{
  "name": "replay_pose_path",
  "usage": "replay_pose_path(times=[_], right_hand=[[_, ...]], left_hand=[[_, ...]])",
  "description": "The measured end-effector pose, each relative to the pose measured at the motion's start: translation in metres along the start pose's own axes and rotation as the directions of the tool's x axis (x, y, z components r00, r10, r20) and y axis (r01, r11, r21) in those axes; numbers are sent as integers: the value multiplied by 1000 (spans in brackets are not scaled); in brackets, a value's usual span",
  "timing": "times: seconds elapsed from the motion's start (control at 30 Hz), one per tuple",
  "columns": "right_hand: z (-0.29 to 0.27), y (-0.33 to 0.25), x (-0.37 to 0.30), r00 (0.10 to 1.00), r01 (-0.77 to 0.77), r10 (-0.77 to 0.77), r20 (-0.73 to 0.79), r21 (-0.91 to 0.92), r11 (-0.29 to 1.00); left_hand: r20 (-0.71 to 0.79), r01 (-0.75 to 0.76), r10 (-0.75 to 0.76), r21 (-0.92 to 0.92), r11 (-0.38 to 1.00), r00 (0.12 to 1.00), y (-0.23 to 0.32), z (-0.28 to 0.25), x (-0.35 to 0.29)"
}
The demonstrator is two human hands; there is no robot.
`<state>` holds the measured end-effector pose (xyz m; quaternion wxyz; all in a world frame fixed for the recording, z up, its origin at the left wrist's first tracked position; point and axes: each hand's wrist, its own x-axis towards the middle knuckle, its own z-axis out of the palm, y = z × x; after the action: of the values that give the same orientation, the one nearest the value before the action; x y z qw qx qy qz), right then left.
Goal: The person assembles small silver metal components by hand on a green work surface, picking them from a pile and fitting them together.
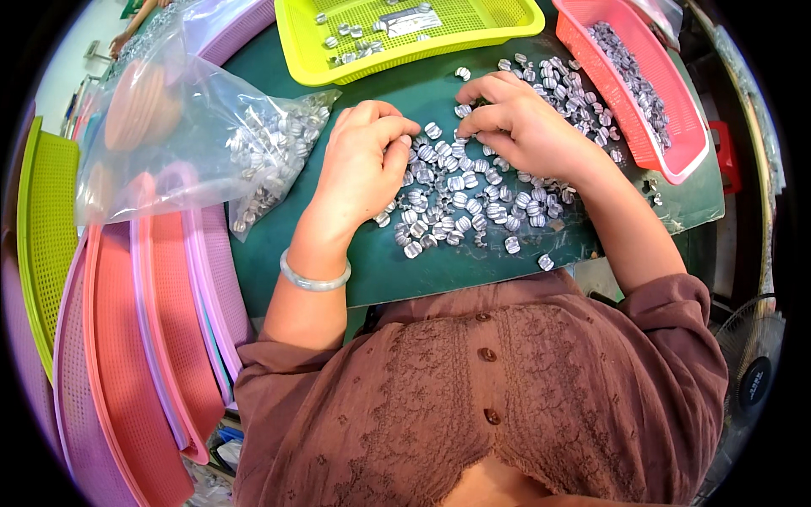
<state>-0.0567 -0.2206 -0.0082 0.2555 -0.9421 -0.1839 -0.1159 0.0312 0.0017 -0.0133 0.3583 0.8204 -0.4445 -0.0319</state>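
Note:
Small striped silver-grey metal pieces (pixel 460 199), short and curved, lie scattered over the green table in front of me. My left hand (pixel 365 160), with a pale bangle (pixel 314 274) on its wrist, is at the left edge of the scatter. Its thumb and index finger come together, and what is between them, if anything, is hidden. Over the pieces to the right, my right hand (pixel 525 127) has bent, parted fingers with their tips low among them. No piece is visibly held in it. A denser heap of the same pieces (pixel 570 89) lies beyond the right hand.
A yellow-green basket (pixel 314 72) with some pieces stands at the far side. At the right is a pink basket (pixel 683 167) holding many pieces. A clear plastic bag (pixel 198 110) of pieces lies left; stacked baskets (pixel 127 338) stand below it. A fan (pixel 754 380) is at lower right.

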Motion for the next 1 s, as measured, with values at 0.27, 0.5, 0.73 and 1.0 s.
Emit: replay_pose_path(times=[0.27,0.5,0.73,1.0], right_hand=[[0,-2,-5,1000,-12,12,-29,27,1000],[0,-2,-6,999,-49,49,-13,-2,999],[4,-1,-9,996,-52,48,-69,-64,997],[2,6,-14,992,-91,77,-104,-141,986]], left_hand=[[29,-83,82,58,995,996,-2,8,0],[28,-57,56,75,996,998,-2,10,1],[-8,-28,28,46,999,1000,-1,8,2],[-15,-24,25,39,999,1000,-1,6,2]])
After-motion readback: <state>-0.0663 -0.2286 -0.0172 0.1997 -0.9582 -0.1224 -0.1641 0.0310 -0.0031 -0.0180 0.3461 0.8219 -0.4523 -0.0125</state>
